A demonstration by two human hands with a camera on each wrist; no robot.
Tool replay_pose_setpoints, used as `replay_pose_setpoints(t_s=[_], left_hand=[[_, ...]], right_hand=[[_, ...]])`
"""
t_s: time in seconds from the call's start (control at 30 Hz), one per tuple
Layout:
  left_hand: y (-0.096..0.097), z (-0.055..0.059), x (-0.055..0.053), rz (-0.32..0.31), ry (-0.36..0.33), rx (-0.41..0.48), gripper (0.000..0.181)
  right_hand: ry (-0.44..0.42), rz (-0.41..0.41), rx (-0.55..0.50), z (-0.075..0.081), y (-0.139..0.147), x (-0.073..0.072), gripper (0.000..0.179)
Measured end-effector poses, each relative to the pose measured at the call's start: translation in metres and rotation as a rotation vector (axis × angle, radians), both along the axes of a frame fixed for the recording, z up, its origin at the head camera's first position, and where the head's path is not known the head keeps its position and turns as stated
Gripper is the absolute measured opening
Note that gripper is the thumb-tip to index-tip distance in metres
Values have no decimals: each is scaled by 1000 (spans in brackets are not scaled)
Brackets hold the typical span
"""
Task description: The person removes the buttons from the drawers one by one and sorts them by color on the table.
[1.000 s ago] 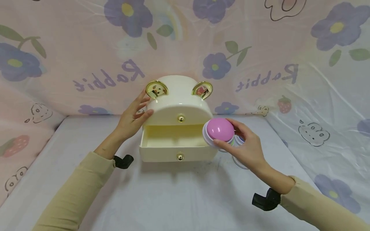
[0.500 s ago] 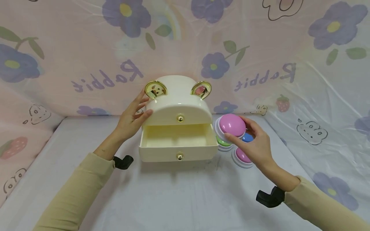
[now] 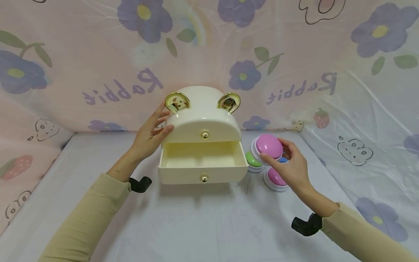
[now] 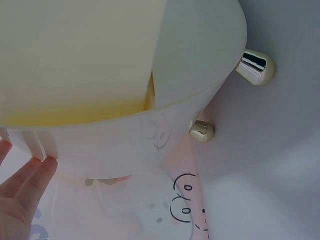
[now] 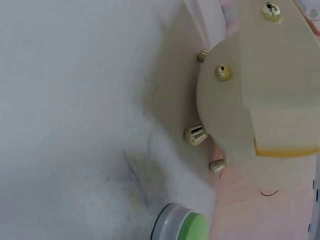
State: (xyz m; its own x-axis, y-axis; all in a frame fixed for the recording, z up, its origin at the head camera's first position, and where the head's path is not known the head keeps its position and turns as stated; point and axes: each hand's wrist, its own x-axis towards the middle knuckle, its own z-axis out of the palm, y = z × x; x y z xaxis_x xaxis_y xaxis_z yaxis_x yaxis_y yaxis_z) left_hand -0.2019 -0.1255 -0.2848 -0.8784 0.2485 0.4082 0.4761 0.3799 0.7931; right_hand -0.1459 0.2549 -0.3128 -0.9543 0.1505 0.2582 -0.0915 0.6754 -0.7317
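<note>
A cream, bear-eared storage box point(image 3: 203, 127) stands mid-table, its middle drawer point(image 3: 183, 175) pulled out and nothing inside. My left hand point(image 3: 148, 133) rests along the box's left side, fingers spread and fairly straight; in the left wrist view its fingertips point(image 4: 49, 164) meet the wall. To the right of the drawer, my right hand point(image 3: 292, 169) pinches a push button point(image 3: 269, 145) with a glossy pink dome and white base, tilted forward. It overlaps a green button point(image 3: 253, 159) and a blue button point(image 3: 283, 159), mostly hidden. Another pink button point(image 3: 276, 177) sits nearer the wrist.
Short gold feet point(image 5: 196, 134) lift the box off the white tabletop point(image 3: 183, 225). Behind it hangs a pink flowered cloth point(image 3: 203, 62), which also lines both sides. In the right wrist view the green button point(image 5: 194, 227) lies at the bottom edge.
My right hand has carried the pink button rightward from the drawer's corner, then slightly down over the other buttons. More of those now shows. The left hand and box stay put.
</note>
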Motion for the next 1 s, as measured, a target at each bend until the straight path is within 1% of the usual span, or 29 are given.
replay_pose_setpoints(t_s=[0.17,0.4,0.53,0.73,0.93,1.0], left_hand=[[0,0,0,2,-5,-5,68],[0,-1,-1,4,-9,-9,68],[0,-1,0,6,5,-10,68],[1,0,0,8,7,-12,68],[0,0,0,6,5,-15,68],[-2,-7,-7,5,11,-15,68]], right_hand=[[-56,0,-12,-12,3,-2,75],[-104,-2,-36,-28,5,-4,79],[-131,-5,-39,-31,5,-5,81],[-160,1,-28,-32,5,-3,80],[-215,19,25,-39,7,-1,81],[-237,19,52,-42,8,-2,81]])
